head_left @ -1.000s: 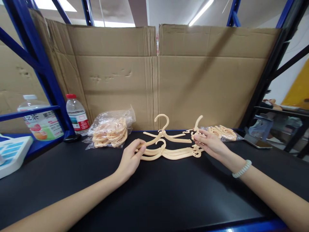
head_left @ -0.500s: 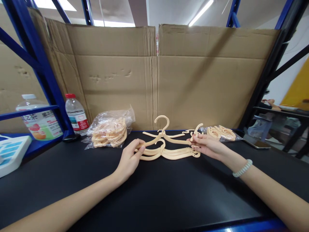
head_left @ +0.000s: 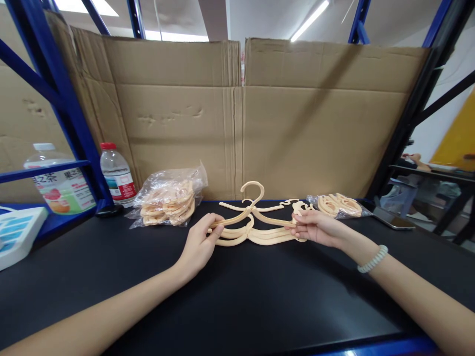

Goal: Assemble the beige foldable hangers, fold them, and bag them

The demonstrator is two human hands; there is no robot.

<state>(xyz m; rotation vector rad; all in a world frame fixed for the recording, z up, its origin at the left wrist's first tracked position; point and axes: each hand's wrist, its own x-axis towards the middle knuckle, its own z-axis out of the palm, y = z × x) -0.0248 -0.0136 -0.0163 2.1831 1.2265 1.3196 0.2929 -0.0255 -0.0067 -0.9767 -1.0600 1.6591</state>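
My left hand (head_left: 202,240) pinches the left arm of a cream plastic clothes hanger (head_left: 272,220), which is held up off the table with its hook on top. At the hanger's right end, the fingers of my right hand (head_left: 315,227) are closed on the tip; whether a small hook piece is also between them is hidden. Below lie several similar hangers (head_left: 269,238) stacked on the black table. Behind, a loose hanger arm (head_left: 267,208) rests flat, and small cream hook parts (head_left: 300,206) lie just beyond my right hand.
A clear bag of cream parts (head_left: 168,205) stands at the back left, another bag (head_left: 339,205) at the back right beside a phone (head_left: 395,220). Bottles (head_left: 118,178) stand by the blue frame. Cardboard (head_left: 178,123) walls off the back. A person's hand (head_left: 413,159) shows far right.
The hook piece that stood up from my right fingers is no longer seen upright there. My right hand has shifted slightly down, and the held hanger has moved slightly right and down.
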